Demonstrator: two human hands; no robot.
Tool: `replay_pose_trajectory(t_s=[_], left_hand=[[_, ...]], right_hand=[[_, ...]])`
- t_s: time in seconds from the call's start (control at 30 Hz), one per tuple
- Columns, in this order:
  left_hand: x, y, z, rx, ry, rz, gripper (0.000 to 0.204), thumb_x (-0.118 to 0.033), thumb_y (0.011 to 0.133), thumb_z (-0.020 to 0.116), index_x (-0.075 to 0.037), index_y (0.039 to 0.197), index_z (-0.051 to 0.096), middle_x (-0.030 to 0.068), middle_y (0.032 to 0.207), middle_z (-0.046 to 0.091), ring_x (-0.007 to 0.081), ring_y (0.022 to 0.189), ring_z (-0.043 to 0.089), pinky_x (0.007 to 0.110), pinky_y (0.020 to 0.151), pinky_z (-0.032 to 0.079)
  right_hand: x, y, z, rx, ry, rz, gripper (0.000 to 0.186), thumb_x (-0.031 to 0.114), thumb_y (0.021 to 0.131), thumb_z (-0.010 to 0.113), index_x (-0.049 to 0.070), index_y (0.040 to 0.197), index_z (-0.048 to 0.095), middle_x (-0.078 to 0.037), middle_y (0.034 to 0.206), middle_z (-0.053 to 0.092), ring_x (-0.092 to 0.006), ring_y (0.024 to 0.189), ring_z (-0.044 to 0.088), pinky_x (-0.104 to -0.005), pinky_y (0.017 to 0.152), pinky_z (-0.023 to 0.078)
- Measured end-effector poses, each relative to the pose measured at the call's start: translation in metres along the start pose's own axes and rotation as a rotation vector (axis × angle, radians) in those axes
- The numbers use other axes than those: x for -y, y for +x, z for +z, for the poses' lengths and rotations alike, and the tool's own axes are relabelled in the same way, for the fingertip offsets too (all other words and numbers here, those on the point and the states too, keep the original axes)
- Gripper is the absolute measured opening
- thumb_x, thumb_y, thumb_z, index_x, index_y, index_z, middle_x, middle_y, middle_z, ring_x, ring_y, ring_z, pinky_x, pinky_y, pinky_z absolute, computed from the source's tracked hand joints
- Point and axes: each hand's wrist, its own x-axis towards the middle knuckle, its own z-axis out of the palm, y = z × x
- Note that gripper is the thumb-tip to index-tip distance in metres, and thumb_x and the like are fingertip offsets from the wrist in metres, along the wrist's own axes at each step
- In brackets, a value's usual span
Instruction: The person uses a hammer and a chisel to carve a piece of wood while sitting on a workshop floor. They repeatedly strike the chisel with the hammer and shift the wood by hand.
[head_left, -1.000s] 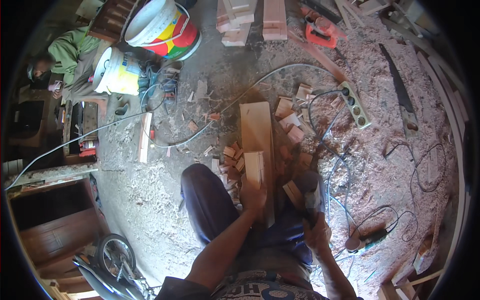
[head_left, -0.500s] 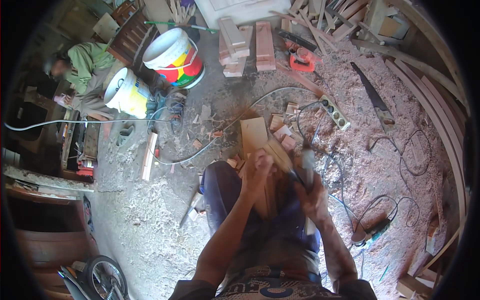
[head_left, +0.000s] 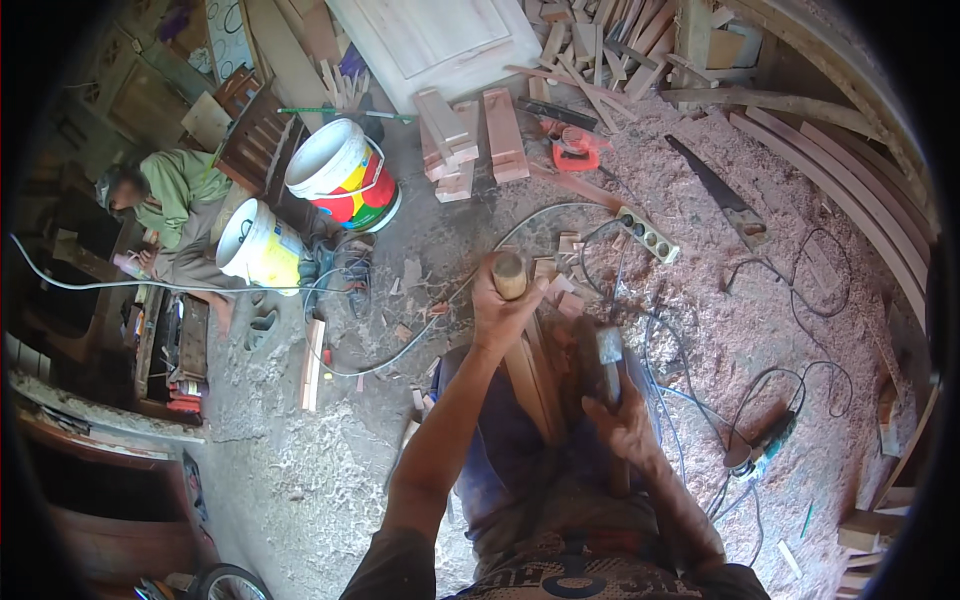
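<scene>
My left hand [head_left: 495, 308] is closed round the wooden handle of a chisel [head_left: 509, 277], whose butt end faces up. Its blade is hidden beneath the fist. Under the fist runs a length of wood [head_left: 536, 385], lying between my legs. In my right hand [head_left: 628, 425] is a hammer [head_left: 609, 348] with a grey metal head. That head hangs to the right of the wood, lower in the picture than the chisel's butt and apart from it.
Small wood offcuts [head_left: 566, 300] lie beyond the wood. A power strip [head_left: 648, 236], a handsaw [head_left: 720, 190] and a corded power tool [head_left: 745, 455] rest on the shavings at right. Two buckets [head_left: 343, 180] stand at left, near a person in green [head_left: 185, 190].
The chisel has turned from slanting across toward the hammer to standing with its butt up. My left hand has moved up the picture slightly; the hammer has dropped a little lower.
</scene>
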Motion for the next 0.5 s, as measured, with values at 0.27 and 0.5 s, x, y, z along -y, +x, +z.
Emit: replay_pose_trajectory(t_s=[0.27,0.5], left_hand=[[0.025,-0.003,0.002,0.018,0.03,-0.031,0.019,0.0,0.079,0.072,-0.009,0.083,0.056,-0.0003,0.079,0.059,0.0094,0.072,0.058,0.028,0.066,0.047],[0.026,-0.006,-0.009,-0.036,0.297,-0.022,0.017,-0.008,0.08,0.074,-0.005,0.084,0.058,0.0081,0.075,0.066,0.0199,0.071,0.067,0.034,0.067,0.052]], right_hand=[[-0.008,-0.014,-0.009,0.144,0.476,0.076,0.036,0.005,0.087,0.075,0.007,0.114,0.051,-0.002,0.073,0.058,-0.0094,0.054,0.056,-0.0271,0.046,0.045],[0.007,-0.011,-0.002,0.145,0.299,0.088,0.042,0.009,0.088,0.075,0.006,0.121,0.049,-0.003,0.072,0.06,-0.011,0.055,0.058,-0.0291,0.047,0.046]])
